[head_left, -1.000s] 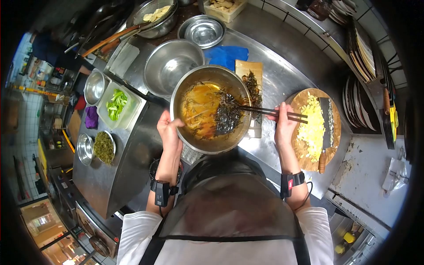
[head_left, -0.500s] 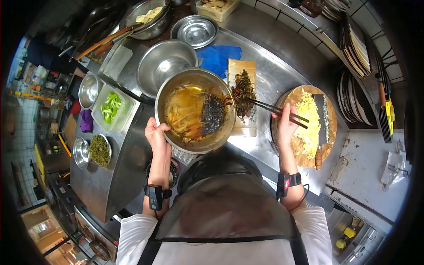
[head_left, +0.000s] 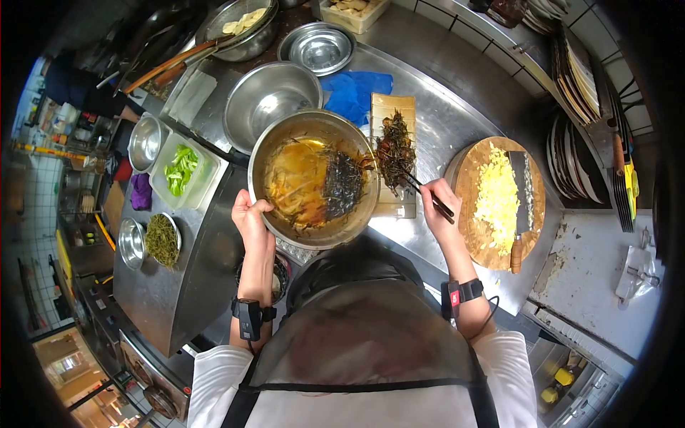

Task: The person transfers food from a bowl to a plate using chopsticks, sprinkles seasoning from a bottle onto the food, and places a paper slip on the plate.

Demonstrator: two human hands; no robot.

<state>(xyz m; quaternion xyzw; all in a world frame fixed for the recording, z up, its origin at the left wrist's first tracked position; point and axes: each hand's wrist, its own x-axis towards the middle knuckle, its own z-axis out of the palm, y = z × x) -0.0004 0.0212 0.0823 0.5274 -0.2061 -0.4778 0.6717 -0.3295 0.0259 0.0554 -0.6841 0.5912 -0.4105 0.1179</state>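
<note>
Right hand (head_left: pixel 437 205) closes its fingers on dark chopsticks (head_left: pixel 422 189), their long axis running up-left from the grip, tips touching the dark shredded greens (head_left: pixel 394 148) on the pale rectangular plate (head_left: pixel 391 107). Left hand (head_left: pixel 250 217) grips the near-left rim of the round steel mixing bowl (head_left: pixel 278 214), just left of the plate.

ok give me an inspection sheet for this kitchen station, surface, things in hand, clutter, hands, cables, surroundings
surface: steel counter, shiny, wet-looking near the plate.
job's things: steel bowl with brown liquid and dark shreds; rectangular plate bearing a dark shredded heap; chopsticks reaching into that heap.
clutter: empty bowl, blue cloth, tub of green pieces, round board with chopped yellow food and a cleaver.
hands: left hand grips the steel bowl's rim; right hand holds the chopsticks.
cables: thin cord by the right wrist band.
surroundings: stacked plates on the right, another person at the far left.
</note>
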